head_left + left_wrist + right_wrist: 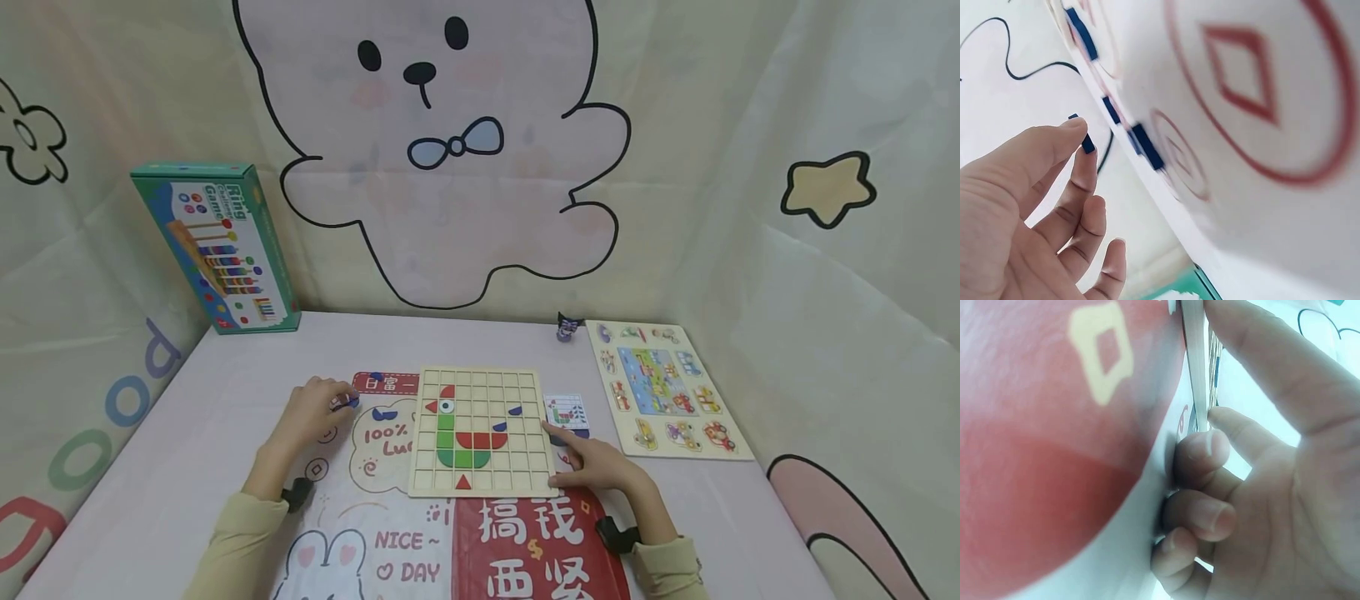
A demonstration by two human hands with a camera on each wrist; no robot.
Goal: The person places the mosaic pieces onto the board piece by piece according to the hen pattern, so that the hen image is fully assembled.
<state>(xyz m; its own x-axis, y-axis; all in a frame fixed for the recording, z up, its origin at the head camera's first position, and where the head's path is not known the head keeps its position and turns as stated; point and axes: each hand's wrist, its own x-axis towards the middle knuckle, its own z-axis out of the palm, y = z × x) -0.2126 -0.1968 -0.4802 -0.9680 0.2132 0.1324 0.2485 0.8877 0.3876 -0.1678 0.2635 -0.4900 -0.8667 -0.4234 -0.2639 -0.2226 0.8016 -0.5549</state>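
My left hand (311, 410) pinches a small blue piece (1087, 141) between thumb and a fingertip, above the mat left of a square wooden grid board (529, 382). Red, green and blue pieces form a bird-like figure on the board. It has a round eye tile (446, 407), a green neck (446, 432) and a red triangle (463, 482) under the body. At the board's right edge, the thumb and index finger of my right hand (600, 463) touch it; its other fingers are bent in the right wrist view. A blue piece (385, 413) lies on the mat.
A small pattern card (566, 411) lies right of the board, with dark blue pieces just below it. Further right is a picture puzzle board (660, 417). Behind stand a small dark figurine (567, 327) and, at the left, a green game box (225, 250).
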